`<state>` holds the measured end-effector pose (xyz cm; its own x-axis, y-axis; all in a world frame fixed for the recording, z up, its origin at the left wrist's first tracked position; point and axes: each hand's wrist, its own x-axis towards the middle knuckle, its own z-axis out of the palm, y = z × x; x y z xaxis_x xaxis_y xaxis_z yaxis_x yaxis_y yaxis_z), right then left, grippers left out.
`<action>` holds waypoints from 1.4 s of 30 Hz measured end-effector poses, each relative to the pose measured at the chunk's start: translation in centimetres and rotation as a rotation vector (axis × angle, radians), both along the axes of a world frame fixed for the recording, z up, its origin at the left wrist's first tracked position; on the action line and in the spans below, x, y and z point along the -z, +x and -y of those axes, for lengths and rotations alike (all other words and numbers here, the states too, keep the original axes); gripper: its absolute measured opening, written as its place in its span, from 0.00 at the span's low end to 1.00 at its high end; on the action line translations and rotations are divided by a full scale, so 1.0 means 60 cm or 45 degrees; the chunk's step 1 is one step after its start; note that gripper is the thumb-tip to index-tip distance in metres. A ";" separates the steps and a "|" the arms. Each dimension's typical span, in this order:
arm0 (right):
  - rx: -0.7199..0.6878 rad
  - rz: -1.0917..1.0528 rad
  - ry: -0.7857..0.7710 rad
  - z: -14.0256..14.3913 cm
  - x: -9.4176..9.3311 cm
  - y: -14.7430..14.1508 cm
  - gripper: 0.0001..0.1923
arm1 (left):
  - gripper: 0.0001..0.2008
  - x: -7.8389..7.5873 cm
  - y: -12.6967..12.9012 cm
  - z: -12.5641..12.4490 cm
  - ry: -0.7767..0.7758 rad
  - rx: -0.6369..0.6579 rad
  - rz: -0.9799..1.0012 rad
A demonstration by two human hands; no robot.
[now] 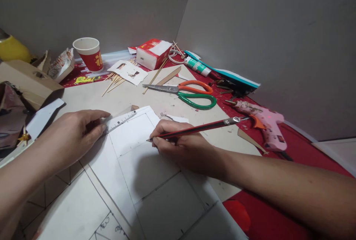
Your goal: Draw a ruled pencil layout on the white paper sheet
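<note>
My right hand [178,143] pinches a red-and-black pencil [194,128] near its point, and the tip is at a ruled line on the white paper [133,132]. Drawn lines and small marks divide this sheet into rectangles. At the paper's far left edge, my left hand [83,130] grips a clear ruler [121,120] between thumb and fingers. Part of the ruler is hidden by that hand. Another sheet with darker lines and handwriting [108,225] lies at the lower left. Scissors [178,89] with one orange and one green handle rest beyond the paper.
A pink glue gun [268,125] lies at the right on the red tabletop [311,169]. Toward the back stand a red-and-white paper cup [90,56] and a tissue pack [152,53], with wooden sticks [114,84] between. A cardboard box [27,80] sits at the left. Grey walls close the back.
</note>
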<state>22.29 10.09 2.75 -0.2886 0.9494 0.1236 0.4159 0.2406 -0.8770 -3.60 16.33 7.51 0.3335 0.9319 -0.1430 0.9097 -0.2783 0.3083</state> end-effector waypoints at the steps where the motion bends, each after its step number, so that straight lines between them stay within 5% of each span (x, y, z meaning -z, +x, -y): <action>1: 0.003 0.001 0.012 0.000 0.001 0.000 0.06 | 0.28 0.001 0.000 0.000 0.001 -0.005 0.007; 14: 0.074 -0.289 -0.181 -0.001 -0.002 -0.003 0.05 | 0.31 0.010 -0.002 -0.003 0.003 -0.052 0.022; 33: 0.031 -0.075 0.032 -0.001 0.003 -0.007 0.07 | 0.27 0.014 0.001 -0.003 0.054 -0.022 0.042; 42: 0.156 -0.468 -0.353 0.002 -0.003 -0.004 0.03 | 0.27 0.000 -0.004 0.001 0.115 0.053 -0.036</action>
<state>22.05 9.97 2.95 -0.1571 0.9853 -0.0666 0.0765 -0.0551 -0.9955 -3.84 16.27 7.50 0.3695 0.9267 -0.0690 0.9046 -0.3417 0.2550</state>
